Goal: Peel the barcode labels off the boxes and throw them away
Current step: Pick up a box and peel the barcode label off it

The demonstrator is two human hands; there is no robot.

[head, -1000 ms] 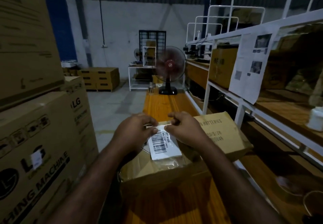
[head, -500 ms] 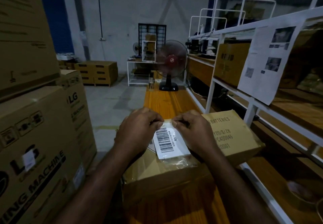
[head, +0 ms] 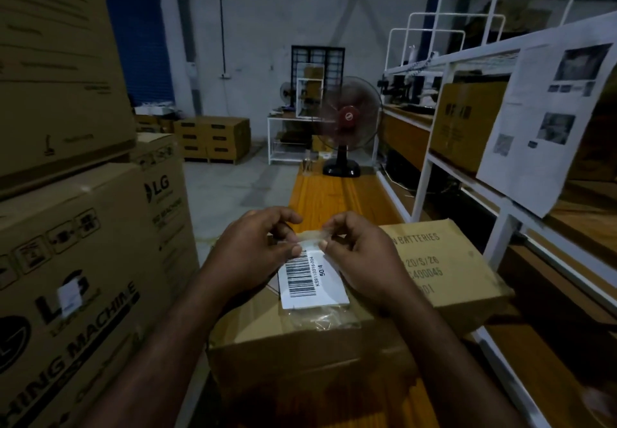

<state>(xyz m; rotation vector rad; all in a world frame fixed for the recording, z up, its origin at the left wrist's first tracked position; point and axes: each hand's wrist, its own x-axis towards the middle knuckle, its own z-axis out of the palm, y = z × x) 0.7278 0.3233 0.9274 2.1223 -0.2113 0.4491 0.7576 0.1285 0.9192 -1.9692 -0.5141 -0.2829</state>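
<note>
Your left hand (head: 253, 254) and right hand (head: 360, 260) pinch the far edge of the barcode label (head: 314, 280), which lies on top of the box (head: 334, 337) before you on the tabletop (head: 334, 193). Stacked cartons (head: 66, 260) stand at your left and a shelf rack (head: 500, 200) at your right, a paper sheet (head: 547, 127) hanging on its front. A fan (head: 347, 120) stands at the tabletop's far end.

Walled left and right, open ahead
Stacked cartons (head: 83, 260) close the left, the white shelf rack (head: 422, 187) the right; beyond the box (head: 300, 344) the worktop (head: 334, 193) runs open to a fan (head: 349, 117) (floor aisle (head: 233, 187) alongside).
</note>
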